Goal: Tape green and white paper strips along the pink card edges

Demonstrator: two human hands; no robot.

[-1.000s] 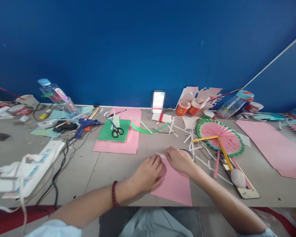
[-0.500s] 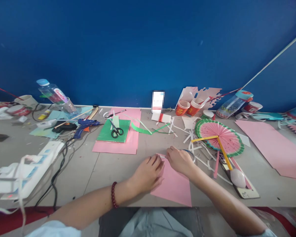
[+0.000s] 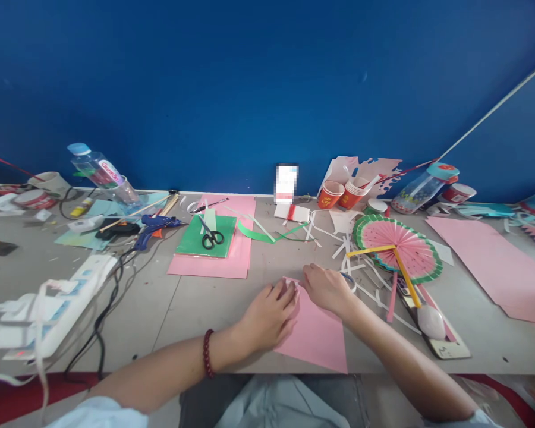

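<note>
A pink paper sheet (image 3: pixel 317 337) lies on the grey table (image 3: pixel 191 303) right in front of me. My left hand (image 3: pixel 267 315) rests on its left edge with fingers bent, pressing the paper down. Just beside it, my right hand (image 3: pixel 325 288) pinches the sheet's far corner with curled fingers. The two hands almost touch at the top of the sheet. A red bead bracelet sits on my left wrist.
Black scissors (image 3: pixel 211 237) lie on green and pink paper at centre. A watermelon paper fan (image 3: pixel 399 248) is to the right, red cups (image 3: pixel 341 194) behind it, a blue glue gun (image 3: pixel 154 226), bottle (image 3: pixel 100 170) and power strip (image 3: pixel 66 297) to the left. White paper strips litter the middle.
Both hands stay on the pink sheet; the right hand's fingers have shifted slightly along the far corner. Nothing else has moved.
</note>
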